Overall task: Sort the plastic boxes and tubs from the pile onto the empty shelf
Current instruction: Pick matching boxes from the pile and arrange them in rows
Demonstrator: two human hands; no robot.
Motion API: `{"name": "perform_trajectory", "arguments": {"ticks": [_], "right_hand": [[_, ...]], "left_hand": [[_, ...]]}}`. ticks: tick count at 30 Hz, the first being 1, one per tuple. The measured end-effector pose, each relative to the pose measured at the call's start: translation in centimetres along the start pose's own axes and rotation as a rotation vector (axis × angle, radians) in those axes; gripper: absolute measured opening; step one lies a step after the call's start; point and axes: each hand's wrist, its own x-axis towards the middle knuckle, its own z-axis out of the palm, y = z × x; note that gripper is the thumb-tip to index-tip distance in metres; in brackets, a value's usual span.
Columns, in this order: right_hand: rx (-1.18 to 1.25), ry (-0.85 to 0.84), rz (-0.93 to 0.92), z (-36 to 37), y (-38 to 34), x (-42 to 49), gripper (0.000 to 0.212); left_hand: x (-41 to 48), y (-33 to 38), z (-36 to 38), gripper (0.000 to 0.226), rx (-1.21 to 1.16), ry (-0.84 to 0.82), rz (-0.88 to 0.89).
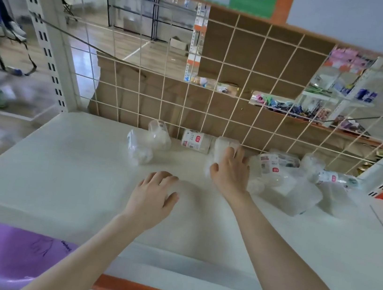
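– While you reach that far back, mind the shelf (60, 163) first: its white board looks smooth, and I'd guess clear tubs slide on it at a nudge.

– What would nudge them?

– Your right forearm (270, 242). The pile (290, 190) sits right of centre, heaped against the wire grid (244, 78). Your arm runs close past the pile's near-left edge. A sideways sweep could spill it toward the front lip.

– And further left?

– The loose tubs (148, 141) left of centre lie tilted against each other. The labelled tub (196, 140) lies on its side by the grid. Either could roll if bumped.

– What am I holding?

– Your right hand (231, 172), at centre frame, grips the clear tub (221, 146) right up against the grid. Your fingers (232, 152) curl over its top and your thumb runs down its near-left side. The tub looks thin and see-through, so a hard squeeze may buckle it and a slack grip may let it slip.

– And the other one?

– Your left hand (153, 196), below and left of the right, hovers over bare board. Its fingers are loosely bent and hold nothing. Whether the tips touch the shelf, I cannot tell.
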Motion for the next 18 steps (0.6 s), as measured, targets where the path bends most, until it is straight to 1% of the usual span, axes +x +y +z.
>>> {"name": "perform_trajectory", "arguments": {"ticks": [2, 3, 5, 7, 9, 12, 14, 15, 17, 18], "right_hand": [[0.036, -0.029, -0.055, 0.6, -0.1, -0.7, 0.047], [0.089, -0.043, -0.078, 0.8, -0.2, -1.3, 0.052], [0.291, -0.037, -0.076, 0.9, -0.6, -2.9, 0.064], [0.557, 0.017, -0.030, 0.7, -1.0, -4.6, 0.055], [0.879, -0.033, 0.099, 0.2, -1.4, -6.2, 0.040], [1.378, -0.207, 0.417, -0.7, -2.1, -7.5, 0.018], [1.571, -0.303, 0.582, -1.2, -2.1, -7.6, 0.012], [1.655, -0.337, 0.645, -1.6, -2.0, -7.6, 0.015], [1.778, -0.385, 0.733, -2.0, -1.8, -7.5, 0.019], [1.788, -0.410, 0.745, -2.1, -1.7, -7.6, 0.019]], "left_hand": [[0.1, -0.2, 0.0, 0.043, -0.025, 0.004, 0.003], [0.0, -0.2, 0.0, 0.044, -0.037, 0.013, 0.010], [0.0, -0.2, -0.1, 0.051, -0.083, 0.027, 0.015], [0.0, -0.2, -0.2, 0.058, -0.125, 0.050, 0.008], [0.0, -0.3, -0.1, 0.062, -0.144, 0.077, 0.004], [0.0, -0.4, 0.0, 0.068, -0.163, 0.084, 0.010], [0.0, -0.4, 0.1, 0.070, -0.168, 0.078, 0.031], [-0.1, -0.3, 0.1, 0.071, -0.173, 0.079, 0.041], [-0.1, -0.2, 0.1, 0.075, -0.203, 0.092, 0.048], [-0.2, -0.1, 0.1, 0.077, -0.227, 0.096, 0.042]]}}
